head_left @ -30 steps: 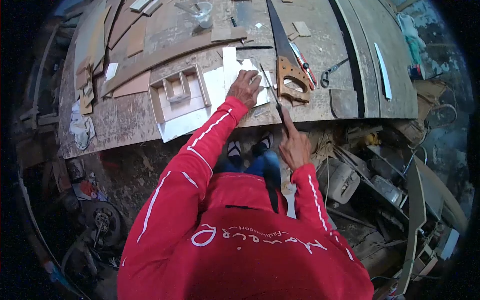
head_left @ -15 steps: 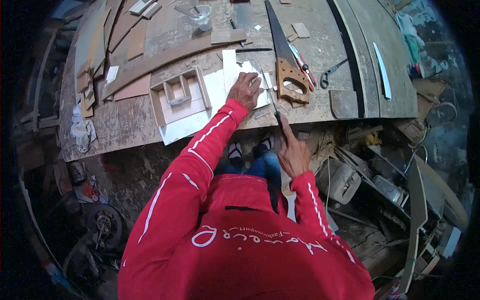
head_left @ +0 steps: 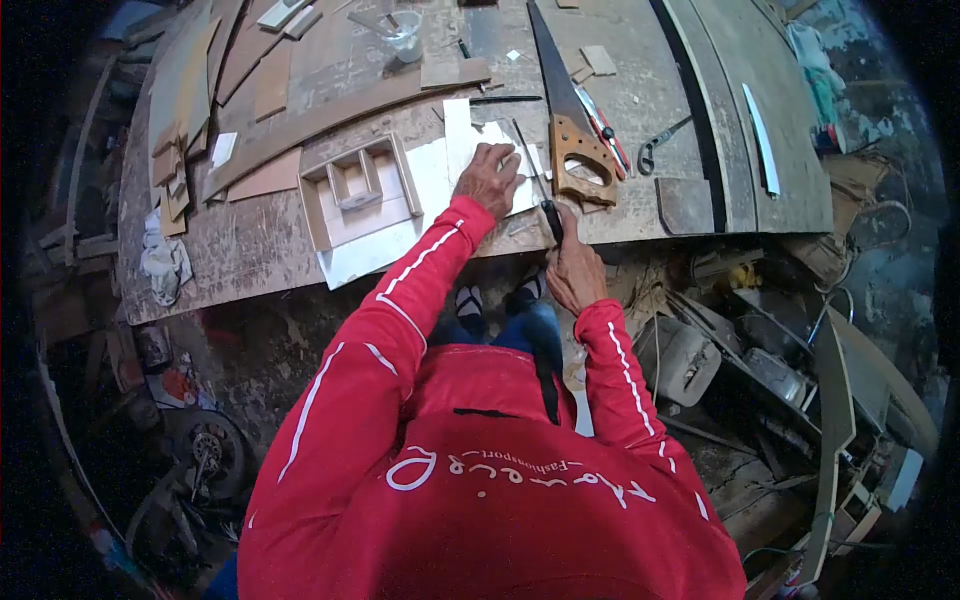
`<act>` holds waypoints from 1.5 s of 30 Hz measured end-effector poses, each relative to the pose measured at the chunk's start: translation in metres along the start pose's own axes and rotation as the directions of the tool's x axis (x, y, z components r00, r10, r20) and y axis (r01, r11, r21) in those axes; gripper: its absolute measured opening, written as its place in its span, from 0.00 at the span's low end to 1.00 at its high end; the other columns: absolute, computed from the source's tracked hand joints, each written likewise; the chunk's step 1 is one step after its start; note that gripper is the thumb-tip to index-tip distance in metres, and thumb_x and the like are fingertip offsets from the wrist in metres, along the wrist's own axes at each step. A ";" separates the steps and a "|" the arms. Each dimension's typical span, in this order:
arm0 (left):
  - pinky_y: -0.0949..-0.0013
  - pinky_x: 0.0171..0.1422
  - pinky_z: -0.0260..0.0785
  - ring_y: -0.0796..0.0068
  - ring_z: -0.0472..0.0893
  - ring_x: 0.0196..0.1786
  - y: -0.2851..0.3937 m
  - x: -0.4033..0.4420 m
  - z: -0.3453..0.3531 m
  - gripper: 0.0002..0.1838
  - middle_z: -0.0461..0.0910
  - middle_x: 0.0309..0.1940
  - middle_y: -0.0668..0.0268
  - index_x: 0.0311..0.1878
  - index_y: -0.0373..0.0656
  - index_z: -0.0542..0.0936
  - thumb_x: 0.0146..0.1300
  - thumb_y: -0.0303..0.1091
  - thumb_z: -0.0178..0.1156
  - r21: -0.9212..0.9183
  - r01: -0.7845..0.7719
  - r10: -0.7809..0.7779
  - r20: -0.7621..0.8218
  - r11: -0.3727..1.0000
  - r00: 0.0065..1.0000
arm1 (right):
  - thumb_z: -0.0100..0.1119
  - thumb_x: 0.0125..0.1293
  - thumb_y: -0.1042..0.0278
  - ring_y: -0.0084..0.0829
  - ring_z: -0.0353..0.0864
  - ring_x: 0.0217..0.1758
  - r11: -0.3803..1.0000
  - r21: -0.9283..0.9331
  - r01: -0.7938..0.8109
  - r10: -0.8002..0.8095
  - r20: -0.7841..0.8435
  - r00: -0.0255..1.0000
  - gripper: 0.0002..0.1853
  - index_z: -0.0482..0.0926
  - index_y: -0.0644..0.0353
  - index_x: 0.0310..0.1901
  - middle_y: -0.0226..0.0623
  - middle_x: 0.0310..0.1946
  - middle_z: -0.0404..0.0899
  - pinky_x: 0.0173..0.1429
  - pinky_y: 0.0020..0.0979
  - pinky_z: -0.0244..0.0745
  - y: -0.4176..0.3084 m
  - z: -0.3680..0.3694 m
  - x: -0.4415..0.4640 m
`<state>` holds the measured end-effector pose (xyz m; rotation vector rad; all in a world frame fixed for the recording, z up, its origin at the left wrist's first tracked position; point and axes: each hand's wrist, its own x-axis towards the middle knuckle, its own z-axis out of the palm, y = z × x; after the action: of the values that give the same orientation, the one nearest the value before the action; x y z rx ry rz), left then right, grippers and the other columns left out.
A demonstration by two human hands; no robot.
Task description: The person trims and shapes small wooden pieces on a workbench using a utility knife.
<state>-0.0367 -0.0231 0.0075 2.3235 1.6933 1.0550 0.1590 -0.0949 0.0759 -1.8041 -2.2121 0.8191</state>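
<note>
My left hand [head_left: 487, 182] rests on white sheet pieces [head_left: 458, 125] near the table's front edge, its fingers bent and slightly apart, pressing down. In my right hand [head_left: 576, 270] is a slim tool with a black handle [head_left: 552, 222] and a long narrow blade; whether it is a knife or a small saw I cannot make out. The blade points away from me, along the right edge of the white pieces. Left of my hands, a small divided wooden box [head_left: 316, 212] sits on a white board [head_left: 365, 255].
A handsaw [head_left: 572, 140] with a wooden handle lies just right of the blade. Beyond it are a red-and-white cutter [head_left: 610, 135] and scissors [head_left: 650, 155]. A long wooden strip [head_left: 330, 115] and a plastic cup [head_left: 405, 45] are farther back. Machine parts [head_left: 685, 355] crowd the floor at right.
My right hand has moved forward and slightly left with the tool, pushing the blade farther along the white pieces' edge. My left hand has stayed in place.
</note>
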 end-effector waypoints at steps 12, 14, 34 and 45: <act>0.59 0.59 0.72 0.55 0.74 0.54 0.001 -0.001 -0.001 0.15 0.78 0.52 0.56 0.48 0.38 0.81 0.57 0.32 0.65 0.009 0.008 -0.008 0.000 1.000 1.000 | 0.51 0.63 0.67 0.62 0.81 0.29 0.996 -0.087 -0.033 0.041 0.103 0.994 0.43 0.44 0.36 0.78 0.60 0.24 0.80 0.38 0.57 0.74 -0.016 -0.006 0.011; 0.59 0.59 0.73 0.55 0.74 0.54 0.000 -0.001 -0.001 0.16 0.78 0.52 0.56 0.48 0.38 0.81 0.57 0.32 0.65 0.016 0.005 -0.005 0.008 1.000 1.000 | 0.49 0.66 0.65 0.62 0.81 0.30 0.994 -0.095 -0.049 0.055 0.064 0.996 0.39 0.46 0.34 0.77 0.60 0.24 0.80 0.38 0.57 0.74 -0.017 -0.003 0.011; 0.58 0.57 0.73 0.54 0.74 0.54 -0.001 -0.003 0.001 0.16 0.78 0.51 0.56 0.47 0.37 0.81 0.55 0.30 0.66 -0.032 0.005 -0.006 -0.019 0.999 1.000 | 0.48 0.65 0.67 0.64 0.80 0.32 0.990 -0.075 -0.119 0.123 0.055 0.991 0.36 0.54 0.37 0.75 0.64 0.27 0.79 0.39 0.59 0.72 -0.026 -0.011 -0.003; 0.59 0.58 0.73 0.55 0.74 0.55 -0.001 -0.003 0.002 0.16 0.78 0.51 0.56 0.47 0.38 0.81 0.56 0.30 0.66 -0.006 -0.002 0.002 -0.018 1.000 1.000 | 0.47 0.69 0.65 0.63 0.80 0.31 0.994 -0.077 -0.074 0.077 0.031 0.997 0.34 0.53 0.34 0.75 0.61 0.25 0.79 0.35 0.58 0.71 -0.019 0.004 0.010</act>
<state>-0.0375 -0.0246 0.0042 2.3197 1.6914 1.0834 0.1385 -0.0889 0.0800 -1.9333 -2.2372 0.7963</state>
